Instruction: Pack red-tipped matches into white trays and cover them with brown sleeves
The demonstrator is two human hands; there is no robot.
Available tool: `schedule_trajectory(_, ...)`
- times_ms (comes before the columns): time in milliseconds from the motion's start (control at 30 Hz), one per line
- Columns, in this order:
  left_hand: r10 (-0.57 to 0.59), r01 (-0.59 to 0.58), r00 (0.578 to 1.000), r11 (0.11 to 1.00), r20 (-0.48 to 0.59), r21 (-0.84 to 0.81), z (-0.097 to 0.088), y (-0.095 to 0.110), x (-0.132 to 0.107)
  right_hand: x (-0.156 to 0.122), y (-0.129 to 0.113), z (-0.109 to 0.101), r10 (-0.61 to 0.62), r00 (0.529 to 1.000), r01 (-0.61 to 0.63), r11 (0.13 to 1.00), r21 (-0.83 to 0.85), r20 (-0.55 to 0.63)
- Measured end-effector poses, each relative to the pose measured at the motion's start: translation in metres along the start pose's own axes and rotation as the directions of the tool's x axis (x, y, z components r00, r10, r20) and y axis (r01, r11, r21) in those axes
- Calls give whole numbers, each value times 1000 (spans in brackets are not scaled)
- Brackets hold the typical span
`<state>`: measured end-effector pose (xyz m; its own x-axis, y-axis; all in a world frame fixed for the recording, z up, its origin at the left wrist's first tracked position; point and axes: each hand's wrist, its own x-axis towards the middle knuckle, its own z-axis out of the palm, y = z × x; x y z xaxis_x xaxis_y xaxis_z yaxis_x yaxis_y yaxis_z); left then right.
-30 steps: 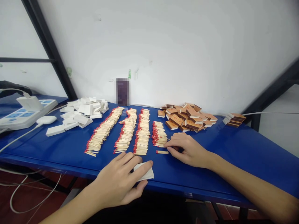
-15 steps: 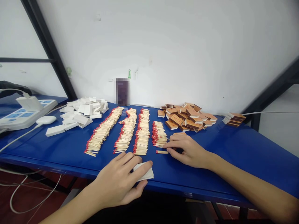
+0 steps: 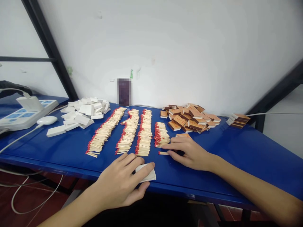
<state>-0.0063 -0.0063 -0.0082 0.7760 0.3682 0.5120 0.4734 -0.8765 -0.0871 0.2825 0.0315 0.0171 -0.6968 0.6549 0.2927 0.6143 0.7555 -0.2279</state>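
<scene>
My left hand (image 3: 123,183) rests at the blue table's (image 3: 236,157) front edge, fingers and thumb closed around a white matchbox tray (image 3: 148,175). My right hand (image 3: 189,151) lies on the table with its fingers stretched toward the shortest row of red-tipped matches (image 3: 161,135), the fingertips touching its near end. One or two loose matches (image 3: 163,153) lie just under those fingertips. Three longer rows of matches (image 3: 127,130) run to the left. An orange matchbox sleeve (image 3: 183,135) peeks out behind my right hand.
A heap of white trays (image 3: 82,115) sits at the back left, a pile of orange matchbox sleeves (image 3: 189,118) at the back right, and a small stack (image 3: 238,119) farther right. A power strip (image 3: 23,113) with cables lies at the far left.
My right hand's fingers have crept slightly left along the near end of the short match row. The left hand has kept still on the tray.
</scene>
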Motion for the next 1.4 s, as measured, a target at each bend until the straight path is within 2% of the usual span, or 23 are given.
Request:
schedule_trajectory(733, 3, -2, 1000, 1000, -17, 10, -2, 1, 2, -1, 3, -4, -4, 1000, 3, 999, 38, 23)
schedule_trajectory(1033, 5, -4, 1000, 1000, -20, 6, -1, 0, 2, -1, 4, -2, 13, 999, -12, 999, 41, -35)
schedule_trajectory(1400, 1, -1, 1000, 1000, -6, 0, -2, 1, 1, 0, 0, -2, -11, 1000, 10, 998, 63, 9)
